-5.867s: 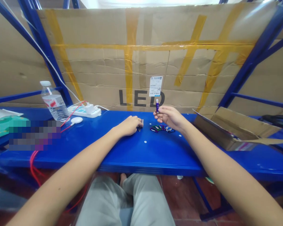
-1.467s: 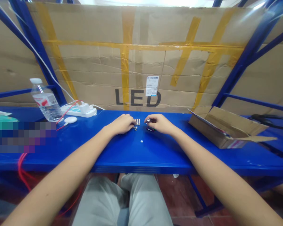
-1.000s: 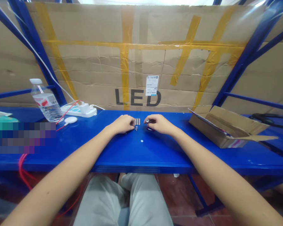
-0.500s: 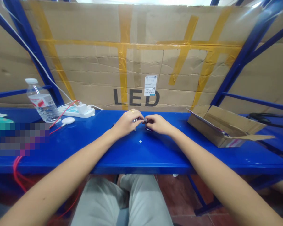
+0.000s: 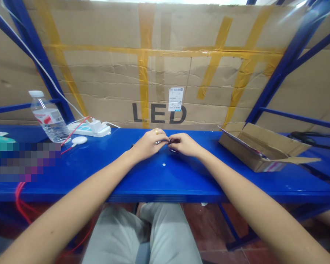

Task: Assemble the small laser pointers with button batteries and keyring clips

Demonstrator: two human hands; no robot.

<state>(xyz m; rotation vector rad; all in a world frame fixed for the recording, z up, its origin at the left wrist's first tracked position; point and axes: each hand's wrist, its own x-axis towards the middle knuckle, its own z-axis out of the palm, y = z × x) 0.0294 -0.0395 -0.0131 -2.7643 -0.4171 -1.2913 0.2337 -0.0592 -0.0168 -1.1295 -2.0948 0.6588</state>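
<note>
Over the back middle of the blue table (image 5: 165,183), my two hands meet with fingertips almost touching. My left hand (image 5: 150,145), a ring on one finger, is closed in a pinch on a small shiny metal piece (image 5: 158,142). Fingers of my right hand (image 5: 184,145) are bent together around a small dark piece (image 5: 173,149), with a dark rounded edge showing beneath them. Both pieces are mostly covered by the fingers, so their kind cannot be made out. A small white dot (image 5: 164,164) lies on the tabletop in front of the hands.
An open cardboard box (image 5: 244,152) stands on the right. On the left are a water bottle (image 5: 50,119), a white power strip (image 5: 103,131), a round white charger (image 5: 79,140) and red cables (image 5: 19,198). A large cardboard sheet (image 5: 112,80) rises behind the table.
The fingers of my left hand have shifted slightly at the metal piece, and less of the metal shows between the hands. My right hand is almost unchanged.
</note>
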